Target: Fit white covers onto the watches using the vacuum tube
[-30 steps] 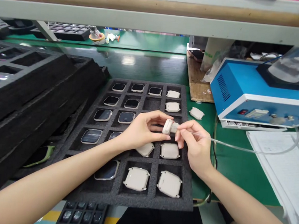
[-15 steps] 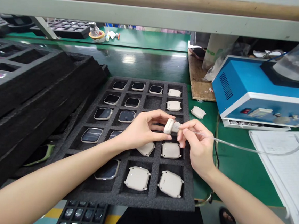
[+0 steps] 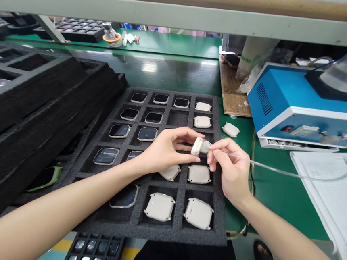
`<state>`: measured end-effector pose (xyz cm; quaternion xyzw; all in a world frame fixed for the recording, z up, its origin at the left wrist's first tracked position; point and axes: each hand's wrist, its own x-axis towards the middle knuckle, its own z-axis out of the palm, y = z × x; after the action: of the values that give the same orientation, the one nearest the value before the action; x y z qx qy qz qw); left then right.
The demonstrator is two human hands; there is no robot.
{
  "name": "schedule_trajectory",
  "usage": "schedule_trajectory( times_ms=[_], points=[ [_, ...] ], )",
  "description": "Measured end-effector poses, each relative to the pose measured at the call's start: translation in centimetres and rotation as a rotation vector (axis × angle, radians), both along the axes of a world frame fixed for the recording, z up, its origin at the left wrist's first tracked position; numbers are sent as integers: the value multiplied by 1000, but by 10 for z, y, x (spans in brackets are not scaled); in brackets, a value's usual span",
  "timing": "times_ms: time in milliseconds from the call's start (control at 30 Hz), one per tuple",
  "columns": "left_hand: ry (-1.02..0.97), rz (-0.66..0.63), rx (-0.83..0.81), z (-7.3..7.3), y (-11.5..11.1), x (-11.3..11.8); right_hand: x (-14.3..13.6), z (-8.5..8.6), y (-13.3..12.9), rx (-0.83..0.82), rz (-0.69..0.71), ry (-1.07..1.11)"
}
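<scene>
My left hand pinches a small cream watch case on edge between thumb and fingers, above a black foam tray. Close to its right, my right hand has its fingers closed on the end of a thin clear tube, near the case; the tip is too small to make out. Cream cases lie back up in the tray's right compartments, such as one at the front right. Dark-screened watches fill compartments on the left. Another cream case lies on the green table beside the tray.
A blue machine stands at the right, joined to the tube, with paper sheets in front. Stacked black foam trays lean at the left. A wooden board lies behind. A shelf beam crosses the top.
The view has shifted very slightly. Both hands keep nearly the same pose around the case and the tube.
</scene>
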<state>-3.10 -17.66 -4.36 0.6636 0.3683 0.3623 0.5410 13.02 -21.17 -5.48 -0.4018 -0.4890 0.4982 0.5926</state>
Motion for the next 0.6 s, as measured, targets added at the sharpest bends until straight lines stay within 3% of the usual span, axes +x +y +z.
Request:
schedule_trajectory(
  times_ms=[600],
  points=[
    [1, 3, -2, -1, 1, 0, 1, 0, 1, -4, 16, 7]
  ],
)
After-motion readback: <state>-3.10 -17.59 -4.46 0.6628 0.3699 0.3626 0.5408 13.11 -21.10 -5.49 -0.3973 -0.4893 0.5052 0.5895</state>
